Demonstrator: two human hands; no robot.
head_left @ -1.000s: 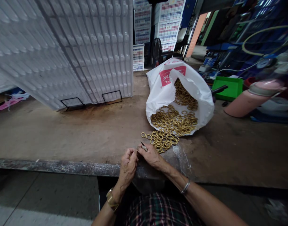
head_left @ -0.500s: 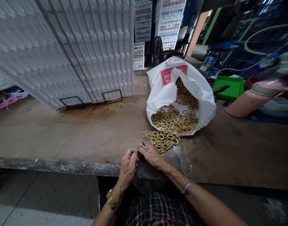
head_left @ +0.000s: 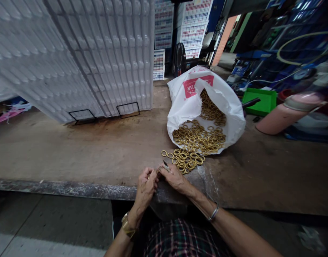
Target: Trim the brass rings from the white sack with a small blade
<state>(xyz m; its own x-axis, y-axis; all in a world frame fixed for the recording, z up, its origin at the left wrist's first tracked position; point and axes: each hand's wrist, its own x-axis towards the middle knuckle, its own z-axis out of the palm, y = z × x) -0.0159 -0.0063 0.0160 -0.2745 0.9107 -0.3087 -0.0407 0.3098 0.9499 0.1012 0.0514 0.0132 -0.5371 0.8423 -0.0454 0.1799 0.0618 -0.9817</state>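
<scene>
Below the near table edge, a plaid shirt [head_left: 183, 238] is being worn, with a watch [head_left: 128, 225] being carried on the left wrist and a bracelet [head_left: 214, 212] on the right. Over the edge of the table [head_left: 99, 153], the left hand [head_left: 145, 186] is being held with its fingers curled and pressed together; what is being pinched there, if anything, cannot be told, as the fingertips are being hidden. Just beside it, a small blade [head_left: 165, 165] is being gripped between the thumb and fingers of the right hand [head_left: 177, 179], its dark tip being pointed up and away from the body. Just beyond the right hand, loose brassy rings [head_left: 183, 161] are being borne by the tabletop in a small heap, at the mouth of a white bag [head_left: 180, 107]. The bag is being rested on its side, and many more such rings are being held in it. To the left, ribbed panels [head_left: 113, 53] are being stood upright, wire stands [head_left: 128, 104] being seen at their foot. To the right, a pink bottle [head_left: 284, 112] is being shown tilted, near a green tray [head_left: 260, 100]. Behind the bag, a fan [head_left: 179, 59] is being seen, and farther off, crates [head_left: 193, 32] are being stacked up.
</scene>
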